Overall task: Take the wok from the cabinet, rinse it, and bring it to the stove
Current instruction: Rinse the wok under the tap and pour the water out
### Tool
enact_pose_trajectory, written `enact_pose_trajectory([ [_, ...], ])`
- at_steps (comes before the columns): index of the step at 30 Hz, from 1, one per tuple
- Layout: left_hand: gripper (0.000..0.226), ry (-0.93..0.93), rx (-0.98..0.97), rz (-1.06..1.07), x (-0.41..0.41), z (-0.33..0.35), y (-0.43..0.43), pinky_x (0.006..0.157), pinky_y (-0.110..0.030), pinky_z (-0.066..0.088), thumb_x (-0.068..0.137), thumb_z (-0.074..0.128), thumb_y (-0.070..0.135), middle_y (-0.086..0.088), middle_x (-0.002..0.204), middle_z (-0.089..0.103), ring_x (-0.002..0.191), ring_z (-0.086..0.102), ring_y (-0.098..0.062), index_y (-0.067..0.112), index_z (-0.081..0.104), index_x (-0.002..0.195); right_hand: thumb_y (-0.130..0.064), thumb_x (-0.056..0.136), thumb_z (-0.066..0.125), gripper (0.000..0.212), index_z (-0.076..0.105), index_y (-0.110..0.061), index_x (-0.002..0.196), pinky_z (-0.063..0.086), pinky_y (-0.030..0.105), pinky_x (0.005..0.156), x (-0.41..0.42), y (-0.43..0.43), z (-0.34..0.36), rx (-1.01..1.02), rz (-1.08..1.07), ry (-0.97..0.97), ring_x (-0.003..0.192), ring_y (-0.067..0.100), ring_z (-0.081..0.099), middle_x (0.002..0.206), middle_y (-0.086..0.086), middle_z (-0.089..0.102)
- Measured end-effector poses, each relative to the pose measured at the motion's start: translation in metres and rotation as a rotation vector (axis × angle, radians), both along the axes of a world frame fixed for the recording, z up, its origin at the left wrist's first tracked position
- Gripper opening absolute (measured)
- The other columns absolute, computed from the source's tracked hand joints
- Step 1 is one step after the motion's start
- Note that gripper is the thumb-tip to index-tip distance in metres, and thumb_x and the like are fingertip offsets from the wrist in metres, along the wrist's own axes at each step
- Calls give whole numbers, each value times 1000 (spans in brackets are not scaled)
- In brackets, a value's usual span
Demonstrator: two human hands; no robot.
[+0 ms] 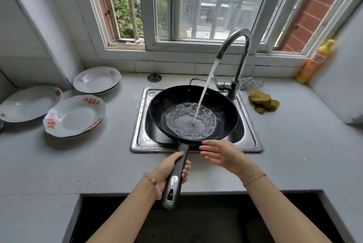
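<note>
At the centre of the frame the black wok (193, 114) sits over the steel sink (140, 125), covering most of the basin so its floor and drain are hidden. A stream of water (206, 85) from the curved faucet (238, 54) lands in the pan and pools there. The left hand (171, 168) is wrapped around the wok's long handle (177, 172). The right hand (222, 155) is spread, fingertips at the near rim; whether they touch it is unclear. Plates (74, 115) lie at centre left, one cut off by the frame edge. A dull yellow cloth (263, 101) and an orange bottle (314, 62) sit at right.
</note>
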State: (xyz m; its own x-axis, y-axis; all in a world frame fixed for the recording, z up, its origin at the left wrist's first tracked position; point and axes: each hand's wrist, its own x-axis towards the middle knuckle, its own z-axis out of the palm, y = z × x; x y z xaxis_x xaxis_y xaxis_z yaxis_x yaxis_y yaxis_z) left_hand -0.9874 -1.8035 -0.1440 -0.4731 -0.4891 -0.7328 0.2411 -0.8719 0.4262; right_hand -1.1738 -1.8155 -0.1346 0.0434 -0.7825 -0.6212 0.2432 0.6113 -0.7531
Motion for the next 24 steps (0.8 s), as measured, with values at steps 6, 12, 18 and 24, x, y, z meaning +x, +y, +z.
enact_pose_trajectory([
  [6,36,-77,-75,31,-16,-3,1,28,-11,29,98,36,26,3,37,42,24,35,-6,10,40,65,-11,92,49,20,65,-5,103,56,27,70,-43,-28,24,-149,-135,160,83,22,68,95,12,69],
  [12,35,-58,-38,109,-30,-5,8,29,-12,30,97,36,25,0,38,42,25,36,-9,9,42,66,-9,95,40,24,57,-7,112,52,31,85,-59,-101,29,-261,-106,184,92,21,64,105,12,64],
  [18,43,-13,74,177,-37,-3,2,33,-14,39,95,36,37,-4,42,47,29,44,-14,7,46,64,-6,93,40,36,53,-5,126,41,30,93,-60,-186,32,-353,-46,287,109,17,51,113,6,57],
  [24,46,-240,-69,272,-30,3,-6,39,-25,52,98,35,35,-15,55,56,38,56,-19,0,51,74,5,87,36,53,40,-4,139,40,26,89,-71,-235,20,-519,240,791,123,25,48,142,12,45],
])
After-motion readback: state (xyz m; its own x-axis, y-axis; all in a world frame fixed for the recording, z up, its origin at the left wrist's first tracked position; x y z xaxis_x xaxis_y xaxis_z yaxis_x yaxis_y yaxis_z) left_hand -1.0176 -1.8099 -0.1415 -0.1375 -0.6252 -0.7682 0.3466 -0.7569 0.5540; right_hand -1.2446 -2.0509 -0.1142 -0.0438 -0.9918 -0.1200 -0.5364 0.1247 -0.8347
